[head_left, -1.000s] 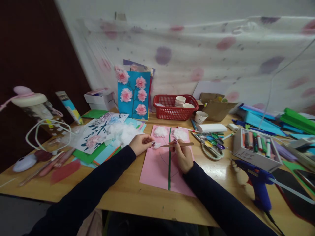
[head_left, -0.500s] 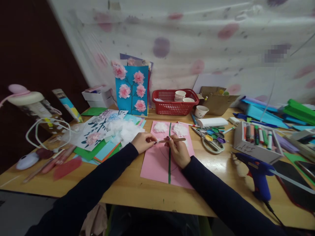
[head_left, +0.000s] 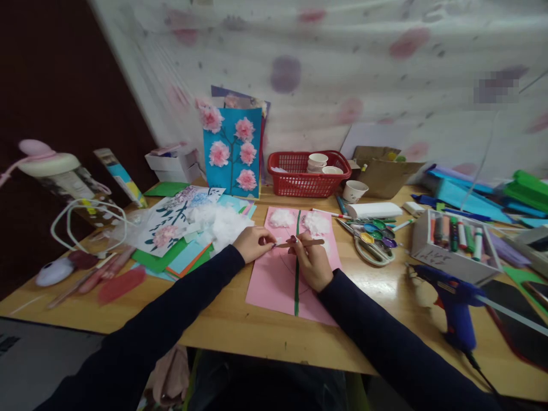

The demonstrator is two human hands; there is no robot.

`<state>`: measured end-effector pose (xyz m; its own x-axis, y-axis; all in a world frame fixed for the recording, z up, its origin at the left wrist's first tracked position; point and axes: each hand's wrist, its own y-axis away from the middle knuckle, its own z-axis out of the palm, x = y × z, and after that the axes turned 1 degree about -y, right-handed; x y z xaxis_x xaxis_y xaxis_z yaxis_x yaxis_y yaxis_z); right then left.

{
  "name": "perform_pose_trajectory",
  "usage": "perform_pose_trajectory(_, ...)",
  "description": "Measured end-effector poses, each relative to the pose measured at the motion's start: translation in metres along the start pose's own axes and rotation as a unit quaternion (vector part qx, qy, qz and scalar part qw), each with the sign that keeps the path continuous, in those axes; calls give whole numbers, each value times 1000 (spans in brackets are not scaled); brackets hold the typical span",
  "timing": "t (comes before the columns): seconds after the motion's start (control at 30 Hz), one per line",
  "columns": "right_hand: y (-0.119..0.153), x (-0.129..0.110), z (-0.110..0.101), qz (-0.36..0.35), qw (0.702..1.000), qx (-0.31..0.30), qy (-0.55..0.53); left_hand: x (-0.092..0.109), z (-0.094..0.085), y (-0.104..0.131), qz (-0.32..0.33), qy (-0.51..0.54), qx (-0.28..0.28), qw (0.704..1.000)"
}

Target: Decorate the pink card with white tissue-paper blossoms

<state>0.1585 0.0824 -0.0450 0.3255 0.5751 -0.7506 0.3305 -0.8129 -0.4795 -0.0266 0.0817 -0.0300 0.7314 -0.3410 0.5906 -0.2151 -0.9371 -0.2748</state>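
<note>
My right hand (head_left: 315, 264) grips a thin brown wooden stick (head_left: 315, 242) over a sheet of pink paper (head_left: 268, 291). My left hand (head_left: 253, 244) is by the sheet's left edge, its fingers pinched together close to the stick's left tip; what they hold, if anything, is too small to make out. A green painted stripe (head_left: 297, 285) runs down the paper, with faint curved pencil lines beside it. Near the top, one white cotton tuft (head_left: 281, 218) lies left of the stripe and another tuft (head_left: 315, 223) right of it.
Loose cotton (head_left: 222, 224) lies on coloured papers at left. Scissors (head_left: 374, 252), a paint palette (head_left: 379, 233), a marker box (head_left: 445, 251) and a blue glue gun (head_left: 456, 302) are at right. Behind stand a red basket (head_left: 299, 185) and a blue flower picture (head_left: 233, 145).
The whole view has shifted slightly. Both hands stay over the pink paper, with the stick still in my right hand and nearly the same pose.
</note>
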Motion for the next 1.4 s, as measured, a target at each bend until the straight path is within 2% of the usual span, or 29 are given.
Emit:
perform_pose_trajectory(0.23,-1,2,1,3,999,-24,43,1,-2,-1,2,5,-3,1000)
perform_pose_trajectory(0.37,-2,0,2,9,998,-34,55,-1,-14,0,-6,12,-7,1000)
perform_pose_trajectory(0.57,-1,-2,4,-9,998,-40,50,-18,-29,2,15,35,-52,998)
perform_pose_trajectory(0.63,0,-1,3,-6,999,-33,34,-22,-32,1,11,12,-32,999)
perform_pose_trajectory(0.7,2,2,2,-1,1000,-8,12,-23,-39,-1,7,-26,13,1000)
perform_pose_trajectory(0.83,3,5,-1,8,998,46,-39,-27,-62,-2,-7,-71,97,993)
perform_pose_trajectory(0.97,2,2,-2,19,995,78,-53,-34,-80,-1,-53,-83,119,988)
perform_pose_trajectory(1.1,2,1,-4,31,993,90,-65,-43,-81,-1,-71,-139,99,983)
perform_pose_trajectory(1.23,2,5,-4,27,992,97,-73,-49,-78,-1,-78,-220,117,965)
perform_pose_trajectory(1.4,2,6,-4,20,993,91,-77,-48,-76,0,-95,-190,63,975)
